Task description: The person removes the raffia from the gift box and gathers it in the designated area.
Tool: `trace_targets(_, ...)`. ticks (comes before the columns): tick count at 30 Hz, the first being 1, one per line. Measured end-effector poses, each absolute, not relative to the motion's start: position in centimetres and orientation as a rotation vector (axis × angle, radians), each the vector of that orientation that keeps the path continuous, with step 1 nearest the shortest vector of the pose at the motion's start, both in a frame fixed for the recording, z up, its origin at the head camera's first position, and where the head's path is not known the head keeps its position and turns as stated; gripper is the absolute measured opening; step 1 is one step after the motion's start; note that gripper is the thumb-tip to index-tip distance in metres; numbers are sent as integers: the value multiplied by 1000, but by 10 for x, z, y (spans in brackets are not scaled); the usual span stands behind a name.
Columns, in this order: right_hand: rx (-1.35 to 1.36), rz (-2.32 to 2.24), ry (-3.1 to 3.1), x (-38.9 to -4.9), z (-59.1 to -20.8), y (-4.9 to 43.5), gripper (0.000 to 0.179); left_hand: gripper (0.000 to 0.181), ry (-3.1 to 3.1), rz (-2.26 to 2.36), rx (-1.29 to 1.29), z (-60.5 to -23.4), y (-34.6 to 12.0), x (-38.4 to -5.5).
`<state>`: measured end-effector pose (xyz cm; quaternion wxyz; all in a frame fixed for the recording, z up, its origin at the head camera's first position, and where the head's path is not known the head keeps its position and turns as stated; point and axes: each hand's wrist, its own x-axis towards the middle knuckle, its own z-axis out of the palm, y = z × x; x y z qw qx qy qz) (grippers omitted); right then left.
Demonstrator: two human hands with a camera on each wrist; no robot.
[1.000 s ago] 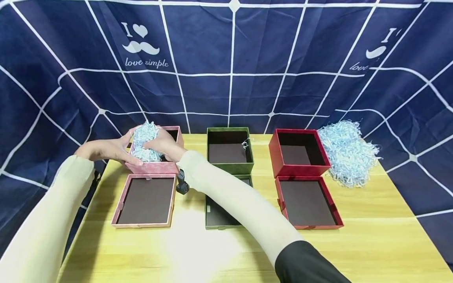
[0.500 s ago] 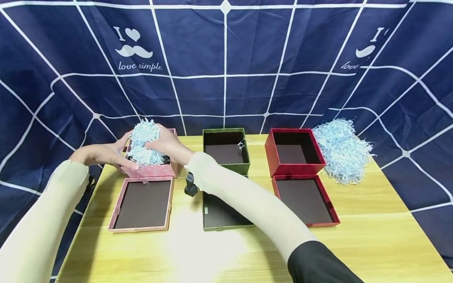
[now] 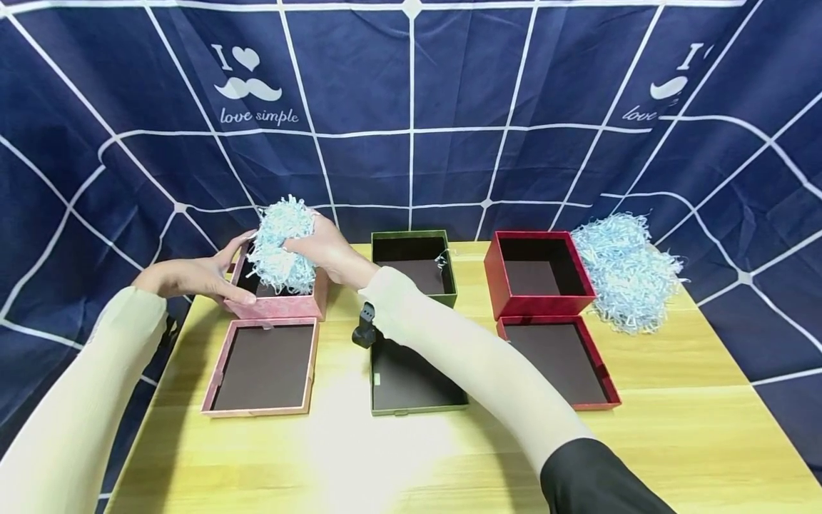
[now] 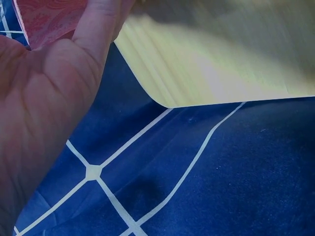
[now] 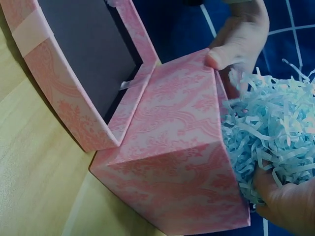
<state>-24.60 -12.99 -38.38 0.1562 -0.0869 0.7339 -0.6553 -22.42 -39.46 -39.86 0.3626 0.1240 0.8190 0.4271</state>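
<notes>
In the head view, a pink patterned box stands at the left of the table. My left hand grips its left side, thumb at the front rim and fingers toward the back. The thumb also shows at the rim in the right wrist view. My right hand holds a large clump of light blue shredded paper, with the thumb pressed into it. This clump bulges above the box opening, and the dark box interior shows beneath it. In the left wrist view the left palm lies beside the pink wall.
A pink lid lies inside up before the pink box. A green box with a few paper shreds and its lid stand mid-table. Rightward are a red box, its lid and a heap of blue shredded paper.
My right hand has raised the clump of shredded paper up and to the right, from inside the pink box to above its rim. My left hand has stayed on the box.
</notes>
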Motion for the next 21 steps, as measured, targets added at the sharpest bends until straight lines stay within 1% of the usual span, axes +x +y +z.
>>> trace_targets(7,-216,-2036,2026,-248,-372,-115,54,139,2100,1100,321,-398,-394,-224)
trace_targets(12,-253,-2144,1938,-251,-365,-100,56,139,2104,1070,320,-396,-393,-227)
trace_targets(21,-269,-2121,1944,-247,-348,-67,58,138,2112,1089,323,-398,-396,-224)
